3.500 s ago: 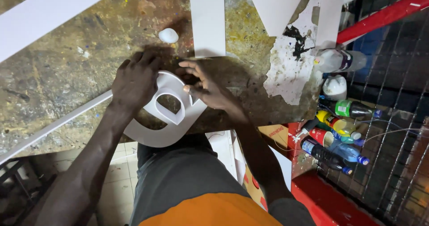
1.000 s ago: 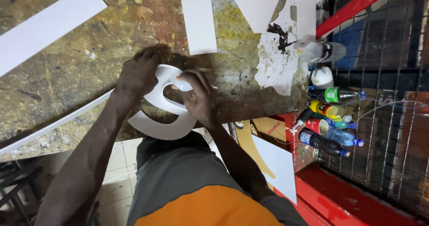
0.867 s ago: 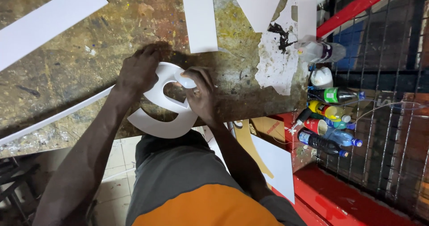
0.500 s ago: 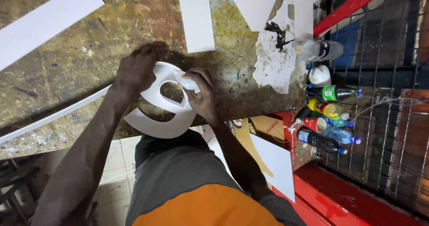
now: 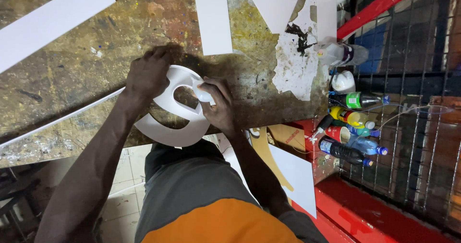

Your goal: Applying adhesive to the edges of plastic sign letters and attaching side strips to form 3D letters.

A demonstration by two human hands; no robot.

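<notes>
Left hand [image 5: 150,74] pins the white cut-out letter [image 5: 165,125]; right hand [image 5: 218,106] pinches a small white piece [image 5: 201,95] against it. The letter overhangs the workbench [image 5: 72,79] edge, so it could tip off.

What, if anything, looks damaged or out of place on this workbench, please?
The white sheet at the bench's right end is torn and peeling, with a black smear on it. The bench top is stained and paint-flecked. The white cut-out letter under both hands hangs partly over the near edge.
</notes>
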